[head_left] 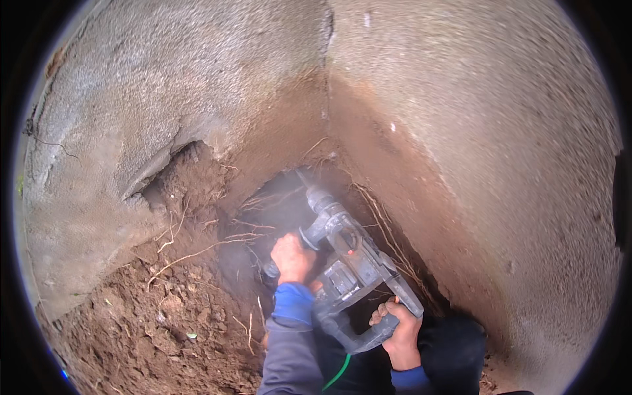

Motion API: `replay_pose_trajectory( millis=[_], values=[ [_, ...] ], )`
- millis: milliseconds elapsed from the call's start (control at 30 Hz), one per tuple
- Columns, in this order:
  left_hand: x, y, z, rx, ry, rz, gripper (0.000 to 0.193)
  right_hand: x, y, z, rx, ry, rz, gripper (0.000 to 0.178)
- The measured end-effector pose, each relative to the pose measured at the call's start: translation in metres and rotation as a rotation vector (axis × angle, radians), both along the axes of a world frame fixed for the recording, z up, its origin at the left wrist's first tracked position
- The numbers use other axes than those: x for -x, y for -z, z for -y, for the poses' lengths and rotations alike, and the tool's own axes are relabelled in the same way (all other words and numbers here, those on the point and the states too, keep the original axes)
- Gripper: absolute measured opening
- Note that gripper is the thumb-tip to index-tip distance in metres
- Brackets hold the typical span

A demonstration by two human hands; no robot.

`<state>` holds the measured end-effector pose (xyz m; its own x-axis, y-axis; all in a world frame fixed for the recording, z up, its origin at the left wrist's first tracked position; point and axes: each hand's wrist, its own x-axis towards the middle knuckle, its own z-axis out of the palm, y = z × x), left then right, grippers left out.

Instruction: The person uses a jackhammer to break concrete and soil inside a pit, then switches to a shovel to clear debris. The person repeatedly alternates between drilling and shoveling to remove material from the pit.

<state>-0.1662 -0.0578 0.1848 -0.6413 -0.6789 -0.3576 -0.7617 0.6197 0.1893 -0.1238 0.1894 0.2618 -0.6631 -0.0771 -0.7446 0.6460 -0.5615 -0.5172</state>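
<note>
Nearest, at the lower edge: two forearms in grey sleeves with blue cuffs, rising from below. Right hand (398,332) closed around the rear loop handle of a grey rotary hammer drill (352,263), fingers curled over the grip from the right side. Green cable (339,372) trailing down from under the handle between the arms. Dark trouser knee (454,349) just right of that hand.

A little further up: left hand (293,258) clenched on the side handle jutting out from the drill's left, knuckles upward, cuff just beneath. Drill body tilted, nose pointing up and to the left, dusty all over, a small red spot showing on the housing.

Beyond the hands: drill bit (304,178) pushed into a dark hollow (276,204) at the foot of the corner, tip lost in a haze of dust (263,224); contact point not clear. Thin pale roots (197,253) hanging across the opening and strewn over the dug face, more trailing down the right edge of the hollow.

Left and below: loose reddish-brown soil (164,316) heaped in clods, with bits of root and small green scraps.

Furthest: two rough grey plastered walls meeting in a vertical corner, left wall (131,85) broken away at its base above the soil, right wall (500,151) stained reddish near the bottom.
</note>
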Motion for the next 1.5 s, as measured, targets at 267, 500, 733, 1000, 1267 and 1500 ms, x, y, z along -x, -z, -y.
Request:
replay_pose_trajectory(
  millis=[267, 500, 733, 1000, 1267, 1500],
  values=[
    [-0.009, 0.035, -0.017, -0.138, -0.099, -0.148, 0.048, 0.006, -0.009, -0.007, -0.267, -0.199, -0.2, 0.01],
    [-0.034, -0.008, -0.051, -0.214, -0.13, -0.167, 0.056, -0.011, -0.057, -0.027, -0.249, -0.217, -0.305, 0.003],
    [-0.052, -0.047, -0.07, -0.276, -0.219, -0.274, 0.05, -0.04, -0.083, -0.052, -0.436, -0.416, -0.59, 0.012],
    [-0.062, -0.051, -0.091, -0.179, -0.141, -0.434, 0.04, -0.059, -0.085, -0.083, -0.354, -0.295, -0.611, 0.007],
    [-0.069, -0.029, -0.082, -0.253, -0.028, -0.594, 0.03, -0.081, -0.083, -0.078, -0.487, -0.432, -0.816, 0.012],
    [-0.056, -0.019, -0.067, -0.203, -0.035, -0.72, 0.025, -0.071, -0.063, -0.062, -0.483, -0.4, -0.772, 0.007]
  ],
)
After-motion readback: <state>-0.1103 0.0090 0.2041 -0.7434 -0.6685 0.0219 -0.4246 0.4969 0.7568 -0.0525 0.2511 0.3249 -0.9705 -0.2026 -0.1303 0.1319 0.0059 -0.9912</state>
